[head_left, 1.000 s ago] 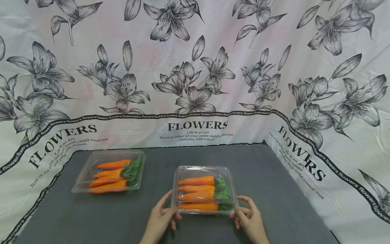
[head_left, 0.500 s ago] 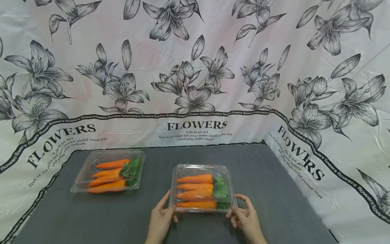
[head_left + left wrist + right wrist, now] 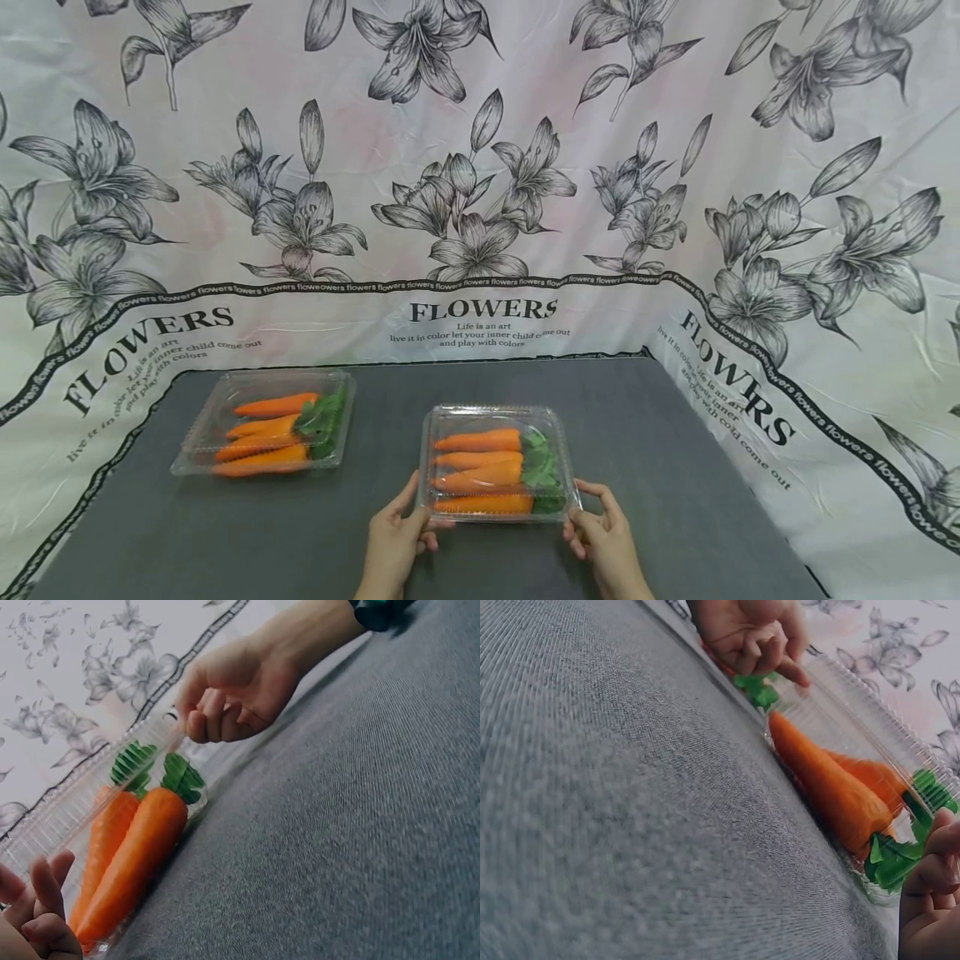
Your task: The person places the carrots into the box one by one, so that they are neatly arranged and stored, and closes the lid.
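Note:
A clear plastic clamshell container [image 3: 491,518] holds several orange carrots [image 3: 480,479] with green leafy tops [image 3: 546,467] pointing right. It sits on the grey cloth with its lid down. My left hand [image 3: 393,537] grips its left side, thumb at the front corner and index finger along the edge. At the right front corner, my right hand [image 3: 609,537] pinches it between thumb and fingers. In the left wrist view, the right hand [image 3: 232,697] is at the far end of the container. The right wrist view shows the left hand [image 3: 757,637] at the opposite end.
A second clear container [image 3: 213,417] of carrots stands at the back left of the grey tabletop [image 3: 262,542]. White floral fabric [image 3: 480,325] hangs behind the table and along both sides.
Over the first half second the held container shifted slightly left, with the right hand following it. Since then both hands have stayed almost still on it. The other container has stayed put.

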`<state>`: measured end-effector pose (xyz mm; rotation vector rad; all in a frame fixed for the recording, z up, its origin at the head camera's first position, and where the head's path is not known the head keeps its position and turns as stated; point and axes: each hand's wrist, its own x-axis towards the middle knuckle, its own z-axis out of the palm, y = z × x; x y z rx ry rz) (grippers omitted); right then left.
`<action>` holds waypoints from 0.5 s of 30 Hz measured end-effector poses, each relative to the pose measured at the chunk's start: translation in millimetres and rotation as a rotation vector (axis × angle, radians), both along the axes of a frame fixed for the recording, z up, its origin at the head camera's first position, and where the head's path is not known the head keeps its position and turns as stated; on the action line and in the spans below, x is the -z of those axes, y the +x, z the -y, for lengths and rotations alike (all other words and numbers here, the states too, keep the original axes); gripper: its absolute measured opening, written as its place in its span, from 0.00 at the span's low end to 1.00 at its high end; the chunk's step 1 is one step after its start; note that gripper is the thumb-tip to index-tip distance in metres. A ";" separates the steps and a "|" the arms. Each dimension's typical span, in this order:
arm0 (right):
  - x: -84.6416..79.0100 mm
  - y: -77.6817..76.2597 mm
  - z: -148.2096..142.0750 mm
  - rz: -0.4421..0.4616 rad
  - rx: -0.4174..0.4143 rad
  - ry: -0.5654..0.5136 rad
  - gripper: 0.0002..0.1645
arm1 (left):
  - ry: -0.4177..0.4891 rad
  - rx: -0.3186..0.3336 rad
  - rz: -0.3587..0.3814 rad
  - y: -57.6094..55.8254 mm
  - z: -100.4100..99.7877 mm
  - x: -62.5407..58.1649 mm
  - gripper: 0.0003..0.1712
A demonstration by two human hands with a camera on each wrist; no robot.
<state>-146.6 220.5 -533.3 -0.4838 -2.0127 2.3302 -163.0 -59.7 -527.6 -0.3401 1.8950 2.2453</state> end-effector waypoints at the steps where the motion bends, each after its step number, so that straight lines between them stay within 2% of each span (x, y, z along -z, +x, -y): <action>1: 0.4 -0.2 0.0 0.001 -0.001 -0.002 0.29 | -0.003 -0.001 0.002 0.1 0.3 -0.1 0.38; 11: 1.7 -0.5 0.2 0.008 -0.012 0.001 0.30 | -0.059 -0.088 -0.038 -0.7 -0.8 6.6 0.40; 15: 2.6 -1.1 -1.0 0.011 -0.019 0.004 0.31 | -0.020 -0.047 -0.020 -4.4 1.7 7.1 0.42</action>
